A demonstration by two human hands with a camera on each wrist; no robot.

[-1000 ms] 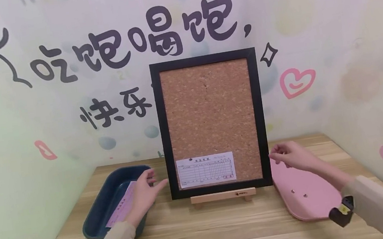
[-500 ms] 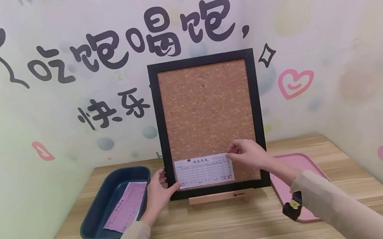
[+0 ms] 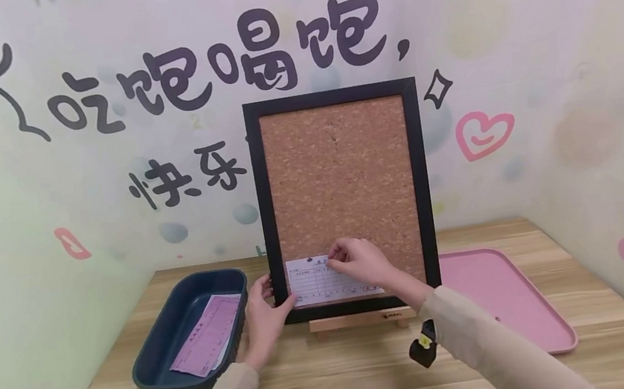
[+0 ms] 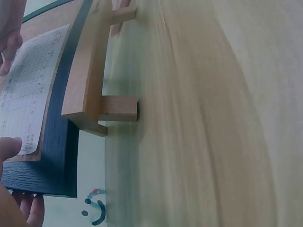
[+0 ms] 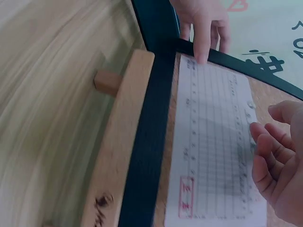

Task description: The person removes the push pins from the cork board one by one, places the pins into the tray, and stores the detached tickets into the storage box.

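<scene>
My left hand (image 3: 265,322) grips the lower left edge of a black-framed cork board (image 3: 339,178). Its thumb lies on the front, on the lower left corner of a white receipt slip (image 3: 306,282), with the other fingers behind the frame. A small pin (image 5: 251,105) sits at the slip's top edge, toward its left. Close to that pin is my right hand (image 3: 363,261), in front of the slip. In the right wrist view its fingers are loosely bent, thumb and forefinger apart, and nothing shows between them.
A wooden easel (image 3: 358,320) bears the board. To the left stands a dark blue basin (image 3: 149,354) with pink and white slips (image 3: 206,336). On the right lies a pink tray (image 3: 513,286), with a small metal pin (image 3: 497,319) beside my sleeve. A printed wall rises behind.
My right hand has moved left from the pink tray, past the slip's upper right corner, toward the pin. My left hand has gone from above the basin to the board's left edge.
</scene>
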